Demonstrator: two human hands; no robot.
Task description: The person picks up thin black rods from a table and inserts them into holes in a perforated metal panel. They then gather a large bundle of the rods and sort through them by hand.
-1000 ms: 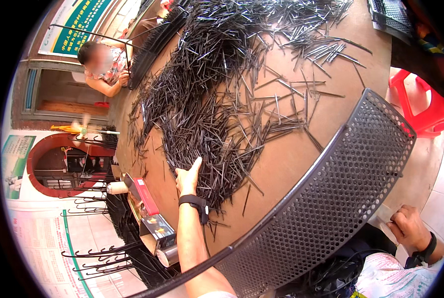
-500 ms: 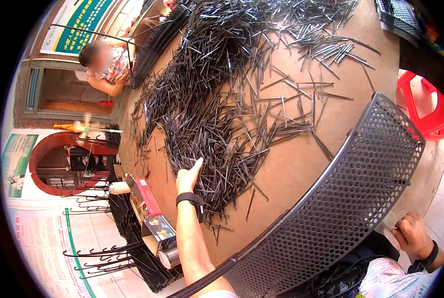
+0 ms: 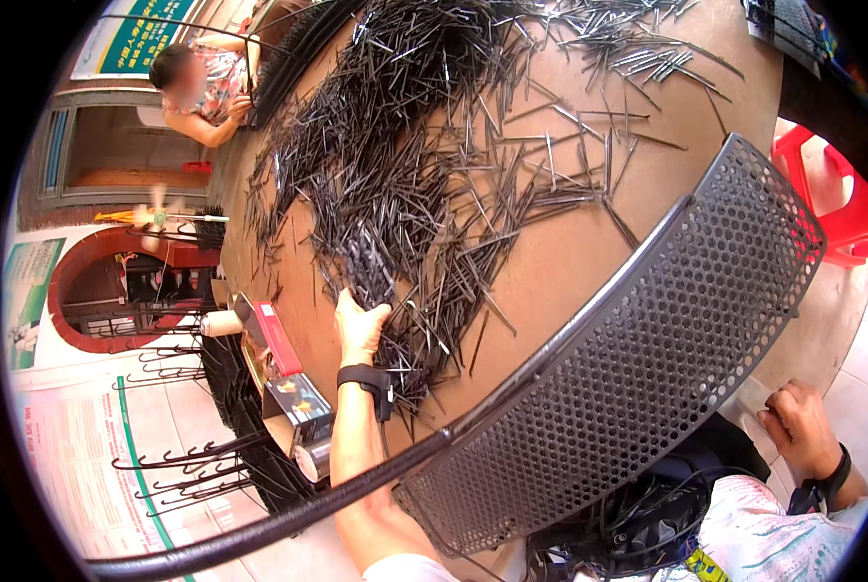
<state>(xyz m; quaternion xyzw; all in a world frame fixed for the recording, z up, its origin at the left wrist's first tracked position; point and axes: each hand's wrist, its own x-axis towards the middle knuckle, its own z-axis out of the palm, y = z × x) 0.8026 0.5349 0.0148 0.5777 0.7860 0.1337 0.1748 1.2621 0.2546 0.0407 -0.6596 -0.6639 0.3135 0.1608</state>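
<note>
My left hand [image 3: 360, 328], with a dark band at its wrist, reaches over the near end of a big heap of thin black sticks [image 3: 395, 165] on a brown round table. Its fingers are closed round a bunch of these sticks [image 3: 367, 267], blurred by motion. My right hand [image 3: 801, 424] is curled at the lower right, beside my lap and the outer edge of a black perforated panel [image 3: 638, 359]. What it holds, if anything, is hidden. The curved panel stands between my hands, with a thick dark rod [image 3: 288, 519] running along its upper edge.
Loose sticks [image 3: 579, 184] lie scattered on the table [image 3: 540, 291]. At the left edge are a red box [image 3: 277, 338], a small black box [image 3: 298, 405], a spool [image 3: 222, 323] and hooked black rods [image 3: 196, 456]. Another person [image 3: 206, 92] sits far left. A red stool [image 3: 836, 209] stands right.
My left hand has gone from an outstretched thumb at the heap to gripping a bunch of sticks. The panel's rod now shows farther across the lower left; my right hand remains curled.
</note>
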